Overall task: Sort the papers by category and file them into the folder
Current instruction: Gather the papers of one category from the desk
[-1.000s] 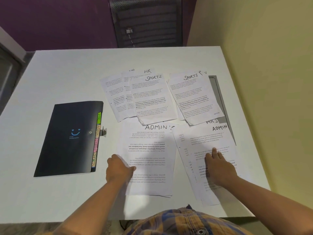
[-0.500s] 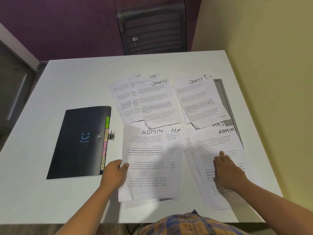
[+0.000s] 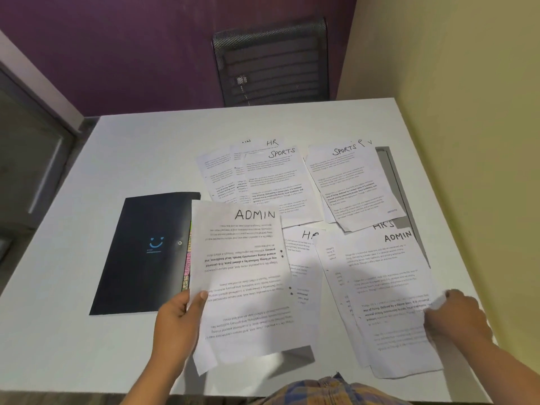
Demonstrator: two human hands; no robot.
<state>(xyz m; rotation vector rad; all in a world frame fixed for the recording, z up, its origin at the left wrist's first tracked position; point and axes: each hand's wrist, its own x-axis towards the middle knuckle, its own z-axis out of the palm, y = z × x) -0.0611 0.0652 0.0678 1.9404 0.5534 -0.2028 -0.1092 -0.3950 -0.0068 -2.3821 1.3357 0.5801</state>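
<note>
Lifted ADMIN sheet (image 3: 248, 287) hides most of folder (image 3: 146, 273) tabs + half the HR sheet (image 3: 301, 258) under it. Body print too small to read. Grey item (image 3: 385, 163) under rt sheets: can't ID.

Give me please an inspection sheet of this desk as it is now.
Surface: white table.
Job's things: closed black folder; lifted ADMIN sheet; second ADMIN sheet, SPORTS sheets and HR sheets overlapping.
Clutter: grey flat object under the right papers.
Hands: left hand holds the lifted ADMIN sheet; right hand grips the second ADMIN sheet's edge.
Cables: nothing seen.
Surroundings: black mesh chair, purple wall, yellow wall.
</note>
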